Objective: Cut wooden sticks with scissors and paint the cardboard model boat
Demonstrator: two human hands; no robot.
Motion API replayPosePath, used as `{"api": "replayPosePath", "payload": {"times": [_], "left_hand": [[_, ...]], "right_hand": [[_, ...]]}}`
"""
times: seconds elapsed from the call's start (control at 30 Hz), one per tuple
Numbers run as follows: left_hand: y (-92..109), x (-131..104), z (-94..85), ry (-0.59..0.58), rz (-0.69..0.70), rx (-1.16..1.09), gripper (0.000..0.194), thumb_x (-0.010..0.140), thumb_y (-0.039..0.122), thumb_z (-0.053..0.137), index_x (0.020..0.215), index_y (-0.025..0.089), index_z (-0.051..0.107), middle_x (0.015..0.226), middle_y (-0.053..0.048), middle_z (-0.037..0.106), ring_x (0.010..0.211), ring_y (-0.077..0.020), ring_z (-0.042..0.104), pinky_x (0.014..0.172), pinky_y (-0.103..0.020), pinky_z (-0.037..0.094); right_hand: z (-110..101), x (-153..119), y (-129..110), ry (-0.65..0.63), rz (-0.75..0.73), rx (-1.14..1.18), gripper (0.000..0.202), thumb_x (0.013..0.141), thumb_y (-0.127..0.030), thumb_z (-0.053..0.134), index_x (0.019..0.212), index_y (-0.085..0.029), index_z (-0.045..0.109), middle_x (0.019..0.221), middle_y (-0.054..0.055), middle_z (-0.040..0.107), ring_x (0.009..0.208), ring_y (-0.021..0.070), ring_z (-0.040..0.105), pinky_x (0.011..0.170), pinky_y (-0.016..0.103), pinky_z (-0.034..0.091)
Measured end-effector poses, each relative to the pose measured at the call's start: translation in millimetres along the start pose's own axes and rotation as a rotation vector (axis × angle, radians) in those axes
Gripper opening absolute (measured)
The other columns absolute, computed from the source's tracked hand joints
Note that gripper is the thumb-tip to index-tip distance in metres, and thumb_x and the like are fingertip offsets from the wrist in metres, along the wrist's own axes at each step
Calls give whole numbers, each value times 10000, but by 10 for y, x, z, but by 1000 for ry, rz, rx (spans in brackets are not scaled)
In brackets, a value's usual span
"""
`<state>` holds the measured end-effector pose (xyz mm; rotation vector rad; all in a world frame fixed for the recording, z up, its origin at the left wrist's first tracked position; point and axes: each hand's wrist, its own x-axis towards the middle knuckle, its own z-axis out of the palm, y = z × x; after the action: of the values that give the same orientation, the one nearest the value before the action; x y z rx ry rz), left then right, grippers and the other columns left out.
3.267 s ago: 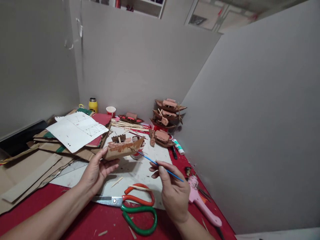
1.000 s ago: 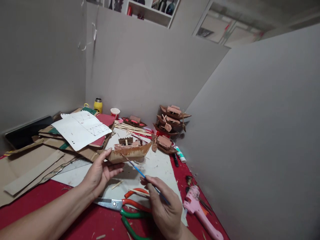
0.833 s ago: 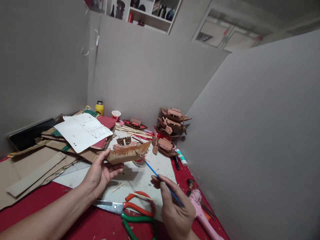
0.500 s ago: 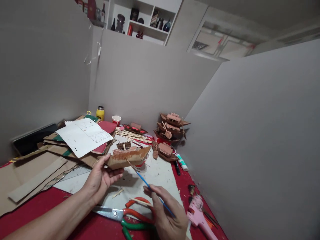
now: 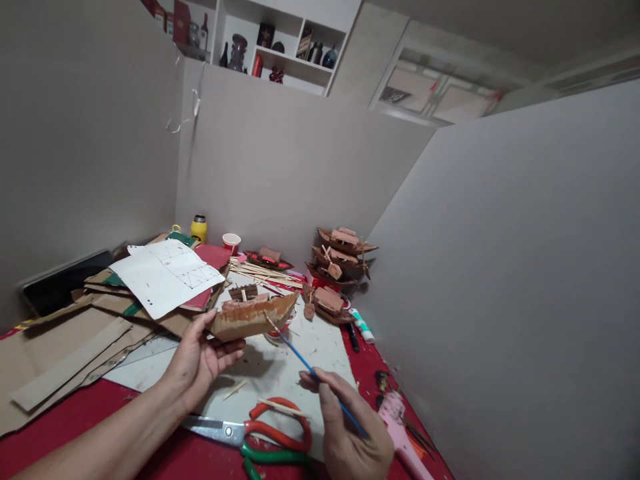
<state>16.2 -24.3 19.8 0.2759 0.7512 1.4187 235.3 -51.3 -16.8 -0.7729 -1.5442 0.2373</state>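
A cardboard model boat (image 5: 250,319) is held up over the white board by my left hand (image 5: 203,357), whose fingers and thumb grip its left end. Reddish-brown paint covers the upper part of its side; the lower part is bare cardboard. In my right hand (image 5: 350,423) is a thin blue paintbrush (image 5: 299,355), pinched between thumb and fingers. The brush tip is at the boat's side, towards its right end. Behind the boat, a red and white cup is partly hidden. Below the hands lie scissors (image 5: 277,433) with orange and green handles.
Finished-looking brown boats (image 5: 345,253) are stacked at the back right, beside glue bottle (image 5: 363,327). A pink glue gun (image 5: 403,437) lies at the right edge. Cardboard and a paper drawing (image 5: 167,277) cover the left. Thin sticks (image 5: 265,272), a cup (image 5: 231,243) and a yellow bottle (image 5: 199,229) stand behind.
My right hand and the brush have moved to the right, and the brush tip is now nearer the boat's right end. My left hand still holds the boat.
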Motion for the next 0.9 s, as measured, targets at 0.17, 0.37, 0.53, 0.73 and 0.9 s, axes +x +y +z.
{"api": "replayPosePath", "payload": {"times": [0.17,0.37,0.53,0.73,0.9], "left_hand": [[2,3,3,-7,-11,4,323,826,285,588,1108,139,527,842,-127,704,612,-221,701,562,-333,585],[-1,3,-9,-12,-25,-13,314,837,286,578,1102,129,514,829,-126,703,611,-230,700,567,-338,586],[-10,-1,-8,-16,-13,13,318,841,286,576,1113,135,512,840,-128,705,614,-227,701,566,-334,587],[-17,12,-11,-12,-12,11,329,831,293,591,1112,136,520,839,-124,699,623,-228,701,571,-337,588],[-20,7,-12,-20,-20,9,366,820,283,602,1139,137,499,849,-121,691,619,-237,699,566,-346,584]], "right_hand": [[-27,17,-25,-71,-80,-36,282,856,-97,591,1091,-230,673,869,49,749,758,207,729,695,329,604],[-99,73,63,93,27,-62,196,871,-131,594,1028,-202,686,852,48,747,729,196,724,680,314,595],[-88,41,7,-62,-96,-55,275,854,-85,584,1073,-226,670,865,42,739,756,198,717,685,324,583],[-141,80,-1,67,-123,-82,242,852,-95,593,1043,-212,686,819,45,734,725,214,717,648,342,581],[-143,169,54,184,-21,-137,143,863,-135,604,957,-182,701,787,44,736,715,207,718,641,317,574]]}}
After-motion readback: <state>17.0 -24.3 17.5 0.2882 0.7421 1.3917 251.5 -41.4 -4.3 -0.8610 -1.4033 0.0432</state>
